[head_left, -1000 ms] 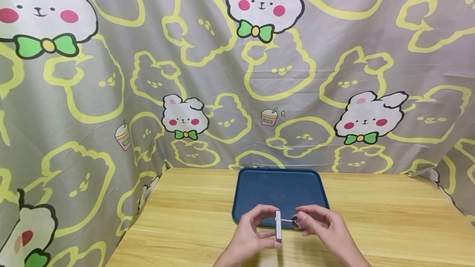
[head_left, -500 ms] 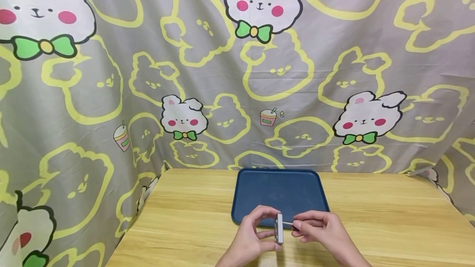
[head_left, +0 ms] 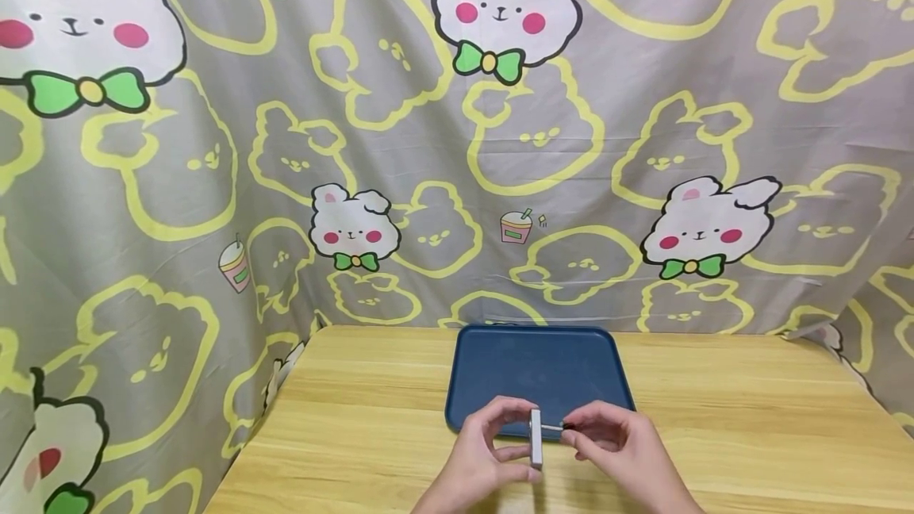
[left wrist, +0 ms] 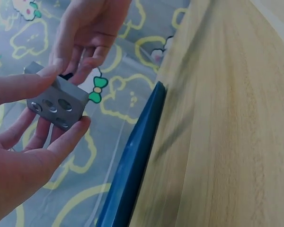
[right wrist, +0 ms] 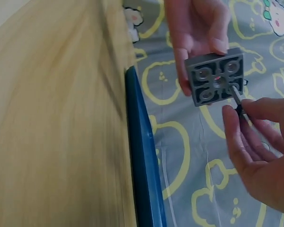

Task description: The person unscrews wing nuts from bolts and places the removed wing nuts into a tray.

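Note:
My left hand [head_left: 481, 450] holds a grey square plate [head_left: 536, 439] on edge, fingers at the top and thumb below. In the left wrist view, round holes show on one face of the plate [left wrist: 57, 105]; in the right wrist view, its ribbed back [right wrist: 217, 78] shows. A thin threaded screw [head_left: 551, 427] sticks out from that back near one corner. On the screw sits a small black nut-like piece [right wrist: 239, 109], which my right hand [head_left: 617, 439] pinches between thumb and fingertips. Part of that piece is hidden by the fingers.
A dark blue tray [head_left: 535, 367] lies on the wooden table [head_left: 378, 387] just beyond the hands. Behind the table and at its sides hangs a grey curtain [head_left: 428, 300] with cartoon prints.
My right fingers shift round the black piece, closing over it and then loosening slightly. The plate turns a little and turns back, staying in my left hand.

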`<action>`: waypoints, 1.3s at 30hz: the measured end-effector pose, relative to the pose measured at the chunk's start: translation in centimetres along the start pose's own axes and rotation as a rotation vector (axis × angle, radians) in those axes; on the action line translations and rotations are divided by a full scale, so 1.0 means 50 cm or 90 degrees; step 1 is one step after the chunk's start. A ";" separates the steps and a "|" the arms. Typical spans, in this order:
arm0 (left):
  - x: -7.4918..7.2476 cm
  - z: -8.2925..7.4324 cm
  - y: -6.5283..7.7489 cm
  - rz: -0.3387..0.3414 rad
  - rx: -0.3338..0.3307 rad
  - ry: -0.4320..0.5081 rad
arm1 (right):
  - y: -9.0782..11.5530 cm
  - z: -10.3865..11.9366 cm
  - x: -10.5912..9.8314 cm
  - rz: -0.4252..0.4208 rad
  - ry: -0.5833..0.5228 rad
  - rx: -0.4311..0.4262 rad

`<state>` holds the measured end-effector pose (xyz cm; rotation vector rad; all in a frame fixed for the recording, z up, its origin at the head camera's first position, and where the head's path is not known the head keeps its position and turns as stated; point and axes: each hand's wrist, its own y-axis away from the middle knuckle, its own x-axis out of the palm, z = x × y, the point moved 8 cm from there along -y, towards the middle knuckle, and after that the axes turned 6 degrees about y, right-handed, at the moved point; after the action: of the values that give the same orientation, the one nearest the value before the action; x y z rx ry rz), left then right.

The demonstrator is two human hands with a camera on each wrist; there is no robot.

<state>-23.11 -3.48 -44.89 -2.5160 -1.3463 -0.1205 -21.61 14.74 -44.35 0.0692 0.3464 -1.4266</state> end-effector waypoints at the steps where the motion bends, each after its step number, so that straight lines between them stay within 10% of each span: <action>1: -0.001 0.001 0.000 -0.001 -0.005 0.006 | 0.002 0.008 -0.001 -0.021 0.028 -0.027; 13: -0.007 -0.001 0.001 -0.009 -0.032 0.067 | 0.062 0.101 0.008 -0.197 0.247 -0.587; 18: -0.008 0.000 0.001 -0.007 -0.037 0.070 | 0.076 0.112 0.016 -0.228 0.292 -0.687; 24: -0.013 -0.001 0.002 -0.021 -0.035 0.064 | 0.055 0.103 0.014 -0.186 0.275 -0.530; 33: -0.008 -0.005 0.001 -0.029 -0.002 0.012 | 0.003 0.002 -0.006 -0.050 -0.073 0.037; 39: -0.002 -0.006 0.000 -0.013 0.024 -0.010 | -0.006 -0.035 0.002 0.060 -0.176 0.141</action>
<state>-23.12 -3.65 -44.62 -2.4783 -1.3671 -0.0797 -22.23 15.04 -46.00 0.0673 -0.0425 -1.3559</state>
